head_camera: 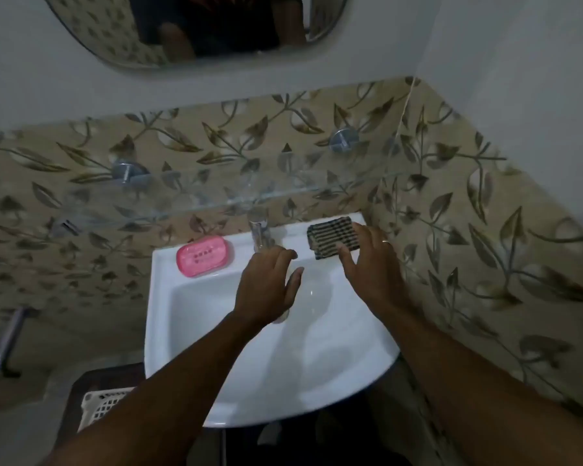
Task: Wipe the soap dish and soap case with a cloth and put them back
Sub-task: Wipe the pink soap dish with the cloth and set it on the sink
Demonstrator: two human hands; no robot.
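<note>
A pink oval soap dish (204,256) lies on the back left ledge of the white sink (196,348). A folded cloth (332,236) with dark and light stripes rests on the back right ledge. My right hand (372,264) hovers at the cloth's right and front edge, fingers spread, with a fingertip at its near corner. My left hand (270,285) hangs over the basin just in front of the tap, fingers apart and holding nothing. No separate soap case can be made out.
A chrome tap (259,232) stands at the back centre of the sink. A glass shelf (189,200) on two metal brackets juts from the leaf-patterned tiles above it, under a mirror (196,28). A white basket (103,403) sits on the floor at lower left.
</note>
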